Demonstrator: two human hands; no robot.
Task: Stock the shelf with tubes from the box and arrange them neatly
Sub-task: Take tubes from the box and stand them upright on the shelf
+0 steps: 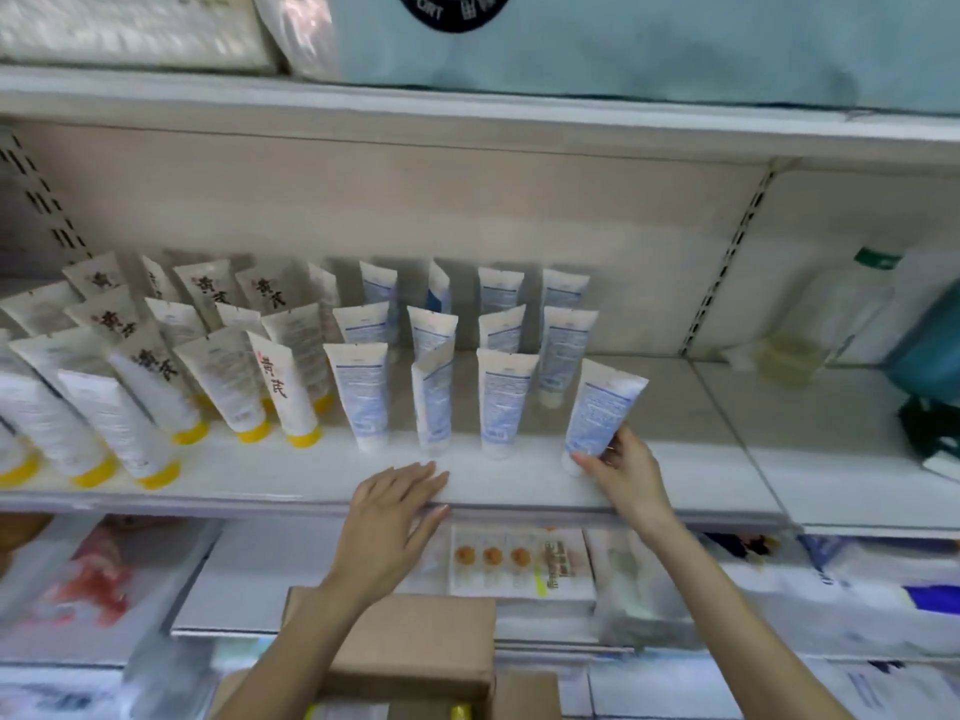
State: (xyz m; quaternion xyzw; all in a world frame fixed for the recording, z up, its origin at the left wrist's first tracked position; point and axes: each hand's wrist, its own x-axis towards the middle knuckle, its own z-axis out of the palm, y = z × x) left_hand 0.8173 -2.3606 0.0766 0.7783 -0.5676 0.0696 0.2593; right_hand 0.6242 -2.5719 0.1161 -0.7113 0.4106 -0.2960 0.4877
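My right hand (626, 472) pinches the lower end of a white tube with blue print (597, 413), which stands cap down and tilted at the right end of the front row on the shelf (519, 485). My left hand (392, 517) lies flat with straight fingers on the shelf's front edge. Several more blue-print tubes (363, 397) stand in rows to the left of the held one. Further left stand several white tubes with yellow caps (291, 397). A brown cardboard box (415, 641) sits below my arms, its flaps partly open.
The shelf board to the right of the held tube is bare up to a slotted upright (727, 262). Beyond it stand a clear bottle (815, 324) and a teal object (930, 345). Packaged goods (519, 563) lie on the lower shelf. Bags fill the top shelf.
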